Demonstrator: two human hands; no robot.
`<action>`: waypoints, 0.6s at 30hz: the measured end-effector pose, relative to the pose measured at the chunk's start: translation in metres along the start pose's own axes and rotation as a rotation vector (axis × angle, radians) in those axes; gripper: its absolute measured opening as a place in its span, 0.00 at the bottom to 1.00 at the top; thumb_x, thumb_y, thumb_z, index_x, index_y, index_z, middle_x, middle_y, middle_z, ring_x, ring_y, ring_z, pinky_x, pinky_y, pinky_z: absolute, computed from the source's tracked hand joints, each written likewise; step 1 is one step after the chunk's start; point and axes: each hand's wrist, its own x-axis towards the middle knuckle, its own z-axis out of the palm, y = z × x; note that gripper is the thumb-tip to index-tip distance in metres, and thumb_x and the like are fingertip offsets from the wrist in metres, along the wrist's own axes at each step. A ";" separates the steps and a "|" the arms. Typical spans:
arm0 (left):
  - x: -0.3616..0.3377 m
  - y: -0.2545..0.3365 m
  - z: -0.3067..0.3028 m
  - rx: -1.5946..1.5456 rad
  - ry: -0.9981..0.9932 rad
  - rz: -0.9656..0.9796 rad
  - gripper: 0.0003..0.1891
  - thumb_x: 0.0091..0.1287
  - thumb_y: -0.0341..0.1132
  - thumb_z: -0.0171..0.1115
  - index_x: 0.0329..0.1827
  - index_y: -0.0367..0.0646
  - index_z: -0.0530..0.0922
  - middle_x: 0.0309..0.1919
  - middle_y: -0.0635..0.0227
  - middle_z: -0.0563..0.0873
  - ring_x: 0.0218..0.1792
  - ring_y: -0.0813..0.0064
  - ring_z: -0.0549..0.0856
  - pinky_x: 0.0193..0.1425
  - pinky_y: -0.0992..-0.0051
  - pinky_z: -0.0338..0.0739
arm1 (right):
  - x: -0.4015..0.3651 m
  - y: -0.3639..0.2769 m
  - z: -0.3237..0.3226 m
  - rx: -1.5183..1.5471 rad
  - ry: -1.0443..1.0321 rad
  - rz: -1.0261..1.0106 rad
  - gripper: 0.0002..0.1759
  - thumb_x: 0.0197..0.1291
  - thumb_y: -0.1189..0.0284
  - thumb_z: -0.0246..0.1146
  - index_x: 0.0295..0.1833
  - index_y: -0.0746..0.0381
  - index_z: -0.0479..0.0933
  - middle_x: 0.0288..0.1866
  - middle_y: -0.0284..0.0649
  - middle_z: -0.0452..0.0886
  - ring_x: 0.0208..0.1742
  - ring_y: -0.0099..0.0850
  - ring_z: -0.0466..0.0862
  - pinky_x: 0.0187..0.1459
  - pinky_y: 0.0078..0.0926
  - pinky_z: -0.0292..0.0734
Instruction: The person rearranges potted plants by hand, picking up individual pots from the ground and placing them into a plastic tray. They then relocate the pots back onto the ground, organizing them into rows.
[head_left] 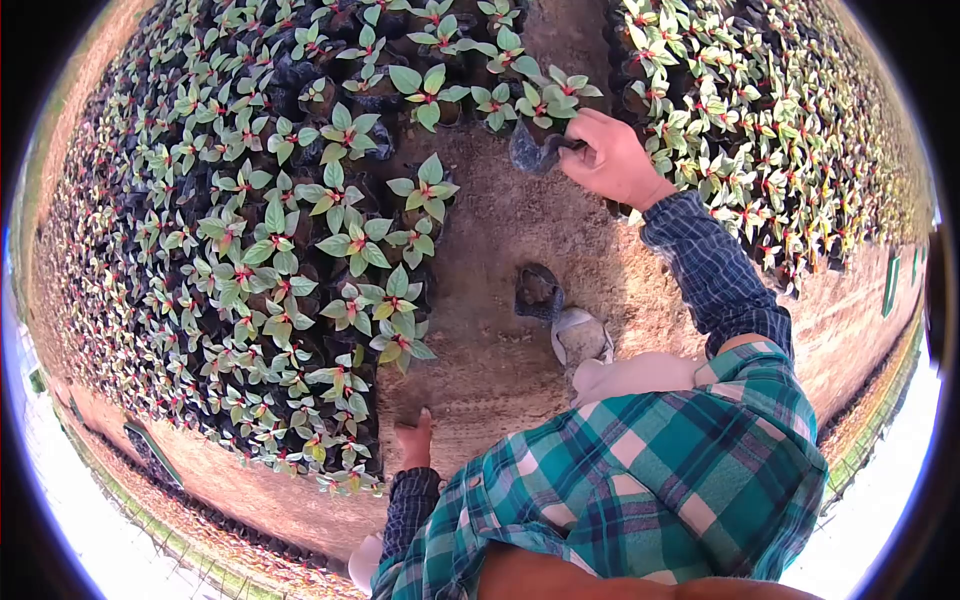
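Observation:
My right hand [607,158] reaches up between the two plant beds. Its fingers are closed on the rim of a black plastic seedling bag [535,152], beside green seedlings [548,97] at the edge of the left bed. My left hand [414,436] is low, near the bottom corner of the left bed, over bare soil. Its fingers are partly bent and small in view, and whether they hold anything cannot be made out. On the soil path between the hands lie a black bag with soil in it [538,291] and a pale shoe [581,338].
A dense bed of bagged seedlings [240,270] fills the left side, and another [745,120] stands at the upper right. A brown soil path [490,230] runs between them. Green-framed objects [890,283] stand at the far right.

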 end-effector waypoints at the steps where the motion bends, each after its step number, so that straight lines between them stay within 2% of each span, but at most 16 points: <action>1: 0.003 0.003 0.000 0.008 -0.022 0.020 0.34 0.52 0.46 0.77 0.48 0.23 0.75 0.44 0.47 0.84 0.44 0.61 0.85 0.50 0.63 0.79 | -0.003 -0.008 0.009 0.000 -0.086 -0.079 0.09 0.52 0.77 0.65 0.37 0.66 0.73 0.31 0.40 0.72 0.27 0.33 0.77 0.29 0.29 0.74; 2: 0.006 0.007 -0.001 0.012 -0.026 0.034 0.34 0.52 0.46 0.77 0.48 0.23 0.75 0.44 0.47 0.84 0.44 0.61 0.85 0.50 0.63 0.79 | -0.001 -0.011 0.019 -0.115 -0.100 -0.293 0.08 0.50 0.77 0.64 0.36 0.64 0.73 0.31 0.41 0.72 0.28 0.40 0.77 0.30 0.34 0.74; 3: 0.003 0.015 0.000 -0.012 -0.032 0.024 0.32 0.52 0.46 0.77 0.47 0.24 0.76 0.44 0.48 0.85 0.43 0.61 0.85 0.49 0.63 0.80 | 0.000 -0.009 0.034 -0.183 -0.111 -0.395 0.09 0.49 0.77 0.64 0.36 0.63 0.72 0.32 0.42 0.72 0.31 0.43 0.77 0.33 0.39 0.74; 5: -0.007 0.027 0.000 -0.045 -0.037 0.011 0.31 0.52 0.45 0.77 0.47 0.24 0.77 0.43 0.48 0.85 0.42 0.61 0.85 0.49 0.63 0.80 | 0.005 -0.007 0.061 -0.285 -0.150 -0.534 0.11 0.50 0.74 0.63 0.40 0.61 0.73 0.35 0.42 0.71 0.35 0.45 0.79 0.37 0.41 0.76; 8: -0.011 0.039 0.003 -0.158 -0.047 0.018 0.29 0.52 0.44 0.77 0.45 0.25 0.79 0.42 0.48 0.86 0.41 0.59 0.86 0.47 0.63 0.80 | 0.006 0.010 0.086 -0.348 -0.180 -0.512 0.13 0.53 0.73 0.63 0.44 0.61 0.73 0.40 0.43 0.73 0.39 0.46 0.79 0.40 0.42 0.77; 9: -0.006 0.036 0.003 -0.080 -0.049 0.018 0.29 0.52 0.45 0.78 0.45 0.26 0.79 0.41 0.48 0.86 0.41 0.58 0.87 0.46 0.63 0.80 | 0.003 0.000 0.084 -0.348 -0.187 -0.519 0.13 0.53 0.73 0.63 0.44 0.61 0.73 0.40 0.43 0.73 0.39 0.46 0.79 0.40 0.42 0.77; 11: -0.004 0.026 0.003 -0.007 -0.064 -0.009 0.29 0.51 0.45 0.78 0.44 0.26 0.80 0.41 0.47 0.87 0.41 0.58 0.87 0.46 0.62 0.80 | -0.013 -0.025 0.074 -0.189 0.013 -0.235 0.14 0.59 0.72 0.63 0.48 0.64 0.72 0.46 0.44 0.74 0.39 0.45 0.80 0.41 0.37 0.78; 12: -0.004 0.025 0.006 0.005 -0.014 0.004 0.30 0.51 0.46 0.78 0.44 0.26 0.80 0.41 0.46 0.87 0.41 0.56 0.87 0.45 0.62 0.80 | -0.024 -0.018 0.075 -0.165 -0.003 -0.115 0.16 0.63 0.68 0.62 0.53 0.64 0.71 0.49 0.45 0.76 0.42 0.44 0.81 0.43 0.37 0.78; 13: -0.005 0.027 0.010 0.016 0.033 0.017 0.31 0.51 0.48 0.78 0.44 0.25 0.80 0.40 0.45 0.87 0.41 0.54 0.87 0.45 0.61 0.80 | -0.036 -0.018 0.072 -0.179 -0.027 -0.111 0.16 0.63 0.68 0.62 0.53 0.64 0.71 0.49 0.45 0.76 0.42 0.44 0.81 0.43 0.37 0.78; 15: -0.004 0.025 0.013 0.038 -0.025 0.004 0.34 0.49 0.50 0.78 0.45 0.23 0.79 0.41 0.42 0.86 0.43 0.51 0.87 0.47 0.59 0.80 | -0.059 -0.026 0.066 -0.185 -0.349 0.047 0.17 0.65 0.64 0.62 0.53 0.64 0.72 0.43 0.48 0.78 0.41 0.45 0.82 0.43 0.40 0.78; 16: -0.002 0.019 0.017 0.101 0.016 -0.009 0.36 0.49 0.51 0.78 0.46 0.22 0.79 0.42 0.42 0.86 0.44 0.50 0.87 0.48 0.58 0.80 | -0.067 -0.034 0.064 -0.197 -0.357 0.054 0.17 0.65 0.64 0.62 0.53 0.64 0.72 0.43 0.48 0.78 0.41 0.45 0.82 0.43 0.40 0.78; 18: 0.001 0.014 0.014 0.188 0.042 0.001 0.38 0.49 0.52 0.78 0.47 0.21 0.78 0.42 0.41 0.85 0.45 0.49 0.86 0.49 0.57 0.79 | -0.084 -0.049 0.060 -0.324 -0.867 0.369 0.16 0.68 0.63 0.57 0.50 0.64 0.72 0.43 0.55 0.81 0.46 0.53 0.82 0.46 0.48 0.76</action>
